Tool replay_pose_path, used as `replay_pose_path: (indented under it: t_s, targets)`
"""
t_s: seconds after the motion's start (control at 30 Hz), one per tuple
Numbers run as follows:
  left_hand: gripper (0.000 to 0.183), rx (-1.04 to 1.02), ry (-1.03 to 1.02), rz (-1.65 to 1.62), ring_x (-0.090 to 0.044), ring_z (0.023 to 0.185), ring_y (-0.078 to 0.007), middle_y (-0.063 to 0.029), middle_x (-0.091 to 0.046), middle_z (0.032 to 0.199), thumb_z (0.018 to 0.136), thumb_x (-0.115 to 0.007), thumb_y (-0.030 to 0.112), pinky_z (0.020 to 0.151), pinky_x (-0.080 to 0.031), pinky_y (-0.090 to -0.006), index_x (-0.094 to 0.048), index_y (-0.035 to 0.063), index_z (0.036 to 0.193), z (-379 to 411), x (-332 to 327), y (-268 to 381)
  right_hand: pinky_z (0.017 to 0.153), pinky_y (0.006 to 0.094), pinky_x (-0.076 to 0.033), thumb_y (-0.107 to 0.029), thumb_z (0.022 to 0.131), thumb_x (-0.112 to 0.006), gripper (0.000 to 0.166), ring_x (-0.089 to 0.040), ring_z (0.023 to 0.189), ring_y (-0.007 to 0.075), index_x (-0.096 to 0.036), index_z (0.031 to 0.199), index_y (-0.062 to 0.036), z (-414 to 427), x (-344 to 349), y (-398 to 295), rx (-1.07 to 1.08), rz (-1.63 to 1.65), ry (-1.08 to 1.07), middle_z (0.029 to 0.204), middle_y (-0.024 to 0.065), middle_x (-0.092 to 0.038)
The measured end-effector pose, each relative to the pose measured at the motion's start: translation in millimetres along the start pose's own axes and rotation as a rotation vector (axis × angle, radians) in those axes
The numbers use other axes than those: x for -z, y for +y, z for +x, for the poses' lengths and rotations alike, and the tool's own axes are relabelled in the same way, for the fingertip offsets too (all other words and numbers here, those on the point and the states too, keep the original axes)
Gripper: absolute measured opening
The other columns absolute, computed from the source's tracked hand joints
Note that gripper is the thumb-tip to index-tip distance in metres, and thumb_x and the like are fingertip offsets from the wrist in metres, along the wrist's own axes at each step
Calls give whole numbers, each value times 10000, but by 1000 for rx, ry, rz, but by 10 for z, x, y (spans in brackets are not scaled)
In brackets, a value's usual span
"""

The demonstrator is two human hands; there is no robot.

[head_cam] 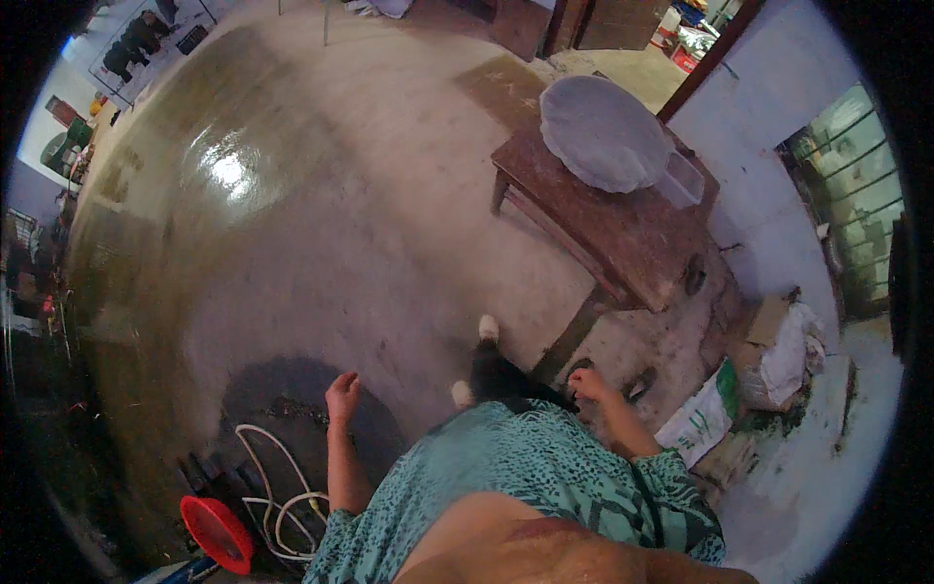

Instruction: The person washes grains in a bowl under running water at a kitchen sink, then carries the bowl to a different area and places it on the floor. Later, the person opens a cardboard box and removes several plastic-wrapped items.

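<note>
My left hand (343, 398) hangs at my left side with its fingers loosely curled, and nothing shows in it. Below it on the floor lies a coiled pale hose (273, 445), beside a red plastic basin (216, 535). On my other side, my right hand (588, 385) is also curled, with no object visible in it. Ahead to the right stands a low wooden table (584, 233). It bears a large round pale cover with a scalloped edge (606, 135) and a clear plastic container (684, 181).
Wet concrete floor (230, 171) shines to the left. Dark footwear (642, 383) lies near my right hand. A white sack with green marks (700, 420) and a cardboard box (755, 365) lie by the right wall. A bent-over person (139, 44) is far left; a doorway opens behind the table.
</note>
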State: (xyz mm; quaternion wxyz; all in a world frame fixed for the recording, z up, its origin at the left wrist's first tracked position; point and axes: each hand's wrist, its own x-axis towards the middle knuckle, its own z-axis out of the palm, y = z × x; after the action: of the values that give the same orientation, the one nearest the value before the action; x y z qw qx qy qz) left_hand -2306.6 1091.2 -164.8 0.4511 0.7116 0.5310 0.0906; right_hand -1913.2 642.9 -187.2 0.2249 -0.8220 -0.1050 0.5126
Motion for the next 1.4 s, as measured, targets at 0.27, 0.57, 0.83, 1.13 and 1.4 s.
replay_pose_path:
  t_s: [0.27, 0.57, 0.83, 1.13, 1.4]
  targets:
    - [289, 45, 141, 547, -617, 663, -343, -195, -619, 688, 706, -623, 307, 631, -477, -439, -649, 21, 737, 243, 424, -16, 562, 355, -496, -265, 799, -591, 256, -625, 591, 205, -634, 913, -39, 1418, 573, -982, 169, -481, -75, 720, 114, -642]
    - [176, 178, -304, 701, -451, 470, -280, -107, -529, 569, 769, -605, 219, 449, -347, -420, -593, 103, 637, 74, 222, -312, 781, 426, -475, -282, 820, -518, 306, -599, 897, 335, -614, 1016, -69, 2533, 1135, -2595, 354, -630, 61, 946, 169, -633]
    - [156, 221, -393, 617, -492, 521, -272, -100, -540, 576, 745, -641, 231, 496, -386, -412, -625, 80, 706, 1580, 279, -75, 759, 438, -476, -240, 835, -494, 272, -600, 886, 341, -602, 1001, -54, 2759, 1324, -4315, 522, -414, -36, 929, 171, -633]
    - [201, -661, -193, 1102, -539, 578, -264, -92, -552, 584, 718, -682, 244, 548, -429, -403, -662, 55, 783, 4574, 1214, 347, 735, 441, -486, -231, 805, -528, 249, -612, 853, 337, -634, 948, -57, 2400, 1587, -4982, 236, -406, 53, 888, 170, -643]
    - [189, -304, -182, 94, -511, 540, -204, -77, -535, 556, 702, -692, 158, 574, -441, -345, -562, 24, 670, 6461, 524, 3651, 803, 438, -462, -277, 798, -570, 293, -594, 904, 347, -629, 984, -59, 2992, 1614, -5092, 172, -411, 22, 921, 176, -638]
